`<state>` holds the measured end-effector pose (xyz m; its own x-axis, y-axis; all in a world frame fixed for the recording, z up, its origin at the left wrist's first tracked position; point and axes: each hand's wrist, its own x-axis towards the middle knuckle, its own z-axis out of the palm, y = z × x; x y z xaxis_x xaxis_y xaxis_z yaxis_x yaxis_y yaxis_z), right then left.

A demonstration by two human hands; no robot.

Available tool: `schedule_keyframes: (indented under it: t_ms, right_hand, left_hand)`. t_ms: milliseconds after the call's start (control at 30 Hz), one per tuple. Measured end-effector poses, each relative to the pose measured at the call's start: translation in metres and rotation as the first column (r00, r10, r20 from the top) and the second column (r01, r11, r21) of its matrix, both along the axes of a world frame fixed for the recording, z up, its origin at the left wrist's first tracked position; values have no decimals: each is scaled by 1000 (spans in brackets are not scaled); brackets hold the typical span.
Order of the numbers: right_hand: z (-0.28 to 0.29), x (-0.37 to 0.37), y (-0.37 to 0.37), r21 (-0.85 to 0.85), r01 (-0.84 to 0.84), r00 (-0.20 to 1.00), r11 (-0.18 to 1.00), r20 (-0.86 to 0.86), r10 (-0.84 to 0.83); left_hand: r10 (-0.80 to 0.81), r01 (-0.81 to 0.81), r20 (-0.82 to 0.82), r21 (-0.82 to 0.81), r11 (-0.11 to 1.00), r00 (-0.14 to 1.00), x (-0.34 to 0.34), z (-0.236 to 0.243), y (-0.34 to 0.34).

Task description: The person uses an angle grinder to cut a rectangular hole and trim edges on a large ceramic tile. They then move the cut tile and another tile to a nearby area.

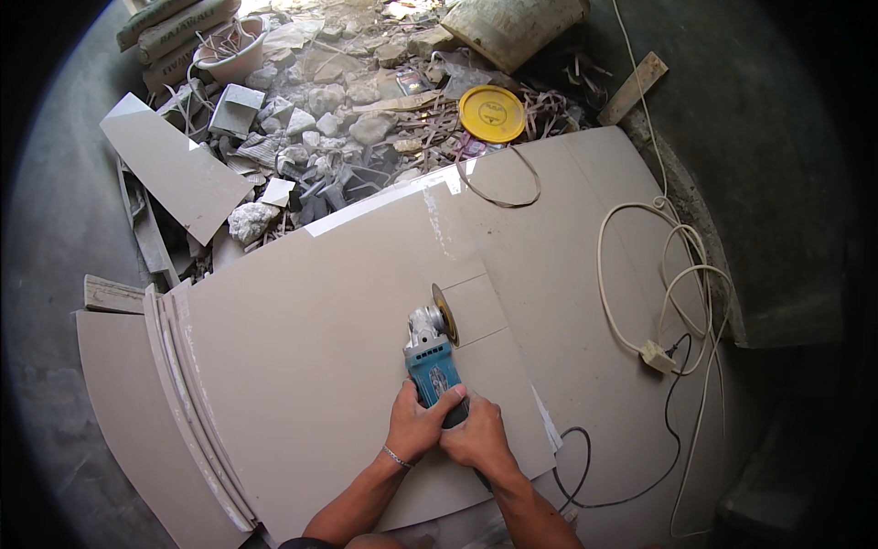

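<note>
A teal angle grinder (pixel 433 371) with a silver head is held in both of my hands, over a large beige tile (pixel 311 366). My left hand (pixel 416 425) is closed round the left side of its body, with a bracelet at the wrist. Closed round the rear end is my right hand (pixel 478 437), right beside the left one. The cutting disc (pixel 445 314) stands on edge at the tile's surface; I cannot tell whether it spins or touches. Two thin parallel lines run from near the disc to the tile's right edge, bounding a small rectangle (pixel 478 309).
More beige tiles (pixel 137 403) stand stacked at the left. Rubble (pixel 320 119), a yellow lid (pixel 492 113), a pinkish tub (pixel 230 57) and a tilted bucket (pixel 517 27) lie at the far side. A coiled cream extension cord (pixel 604 265) joins a black cord (pixel 675 421) on the right.
</note>
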<state>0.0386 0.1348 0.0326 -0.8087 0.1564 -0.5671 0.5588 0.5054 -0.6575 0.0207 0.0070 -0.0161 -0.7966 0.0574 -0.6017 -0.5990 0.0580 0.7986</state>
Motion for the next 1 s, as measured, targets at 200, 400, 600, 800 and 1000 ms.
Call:
schedule_keyframes:
  t_ms: [200,400,600,800,1000]
  right_hand:
    - [-1,0,1,-18,7,1000,1000,-11,-7]
    - [-2,1,0,-19,15,1000,1000,-13,-15]
    - [-2,1,0,-13,13,1000,1000,-11,-13]
    - [0,1,0,-16,4,1000,1000,-17,-5]
    - [-1,0,0,5,-15,1000,1000,-9,15]
  left_hand:
    - [89,-101,78,163,981,993,-4,15,1]
    - [168,-203,145,276,940,975,-7,27,-1]
    - [161,-186,115,263,947,980,-6,27,-2]
    - [144,-173,125,262,949,982,-6,25,-3]
    - [136,-161,116,247,956,984,-6,25,-3]
